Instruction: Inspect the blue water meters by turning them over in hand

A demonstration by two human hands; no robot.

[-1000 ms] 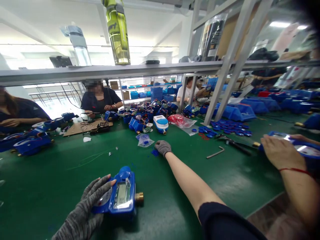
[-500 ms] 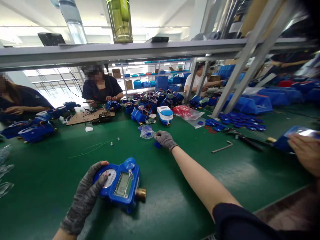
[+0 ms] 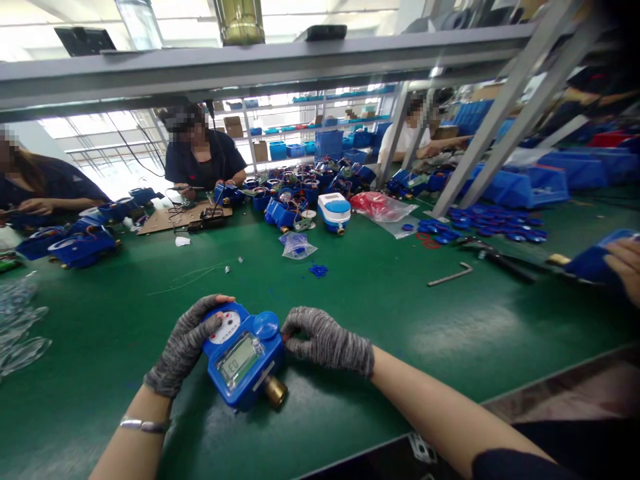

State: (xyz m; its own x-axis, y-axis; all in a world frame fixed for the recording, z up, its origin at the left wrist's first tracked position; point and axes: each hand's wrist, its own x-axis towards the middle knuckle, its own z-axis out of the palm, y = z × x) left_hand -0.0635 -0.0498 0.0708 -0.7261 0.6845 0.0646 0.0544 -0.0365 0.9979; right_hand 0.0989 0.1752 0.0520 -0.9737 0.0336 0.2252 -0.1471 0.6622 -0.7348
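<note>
A blue water meter with a dial, an LCD screen and a brass fitting lies on the green table in front of me. My left hand, in a grey knit glove, grips its left side with the thumb over the dial. My right hand, also gloved, is pinched shut at the meter's right edge beside the round blue cap; what it holds is too small to see. Small blue pieces lie further out on the table.
A small plastic bag, a white-and-blue meter, a hex key and pliers lie beyond. Blue parts pile at the far side, where several people sit. Another person's hand holds a blue meter at the right edge.
My right hand came back from the small blue pieces far out on the table to the meter's right edge. The left hand turned the meter and drew it nearer.
</note>
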